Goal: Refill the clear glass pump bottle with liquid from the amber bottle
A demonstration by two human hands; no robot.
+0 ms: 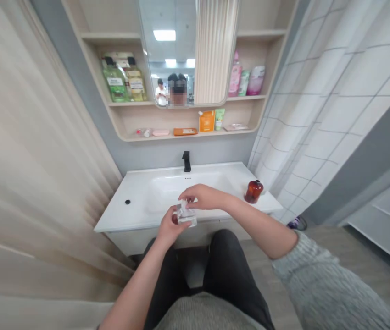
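Note:
Above the front edge of the white washbasin (pixel 215 213), my left hand (pixel 169 229) is closed around a small clear container (pixel 186 216). Its walls are see-through, and I cannot make out its exact kind. My right hand (pixel 203 197) reaches over from the right, fingers bent down in a pinch at the container's top. Between those fingertips is a whitish, see-through piece, perhaps a lid or part of the container; it is too small to tell. An amber bottle (pixel 253 192) with a dark neck stands on the counter's right side. A small black round piece (pixel 127 202) lies on the left side.
A black faucet (pixel 186 162) rises behind the basin. Above it, a wooden shelf unit (pixel 167 138) with a mirror (pixel 170 50) holds several bottles, tubes and packets. A beige curtain (pixel 43 160) hangs at left, a white checked curtain (pixel 305 114) at right.

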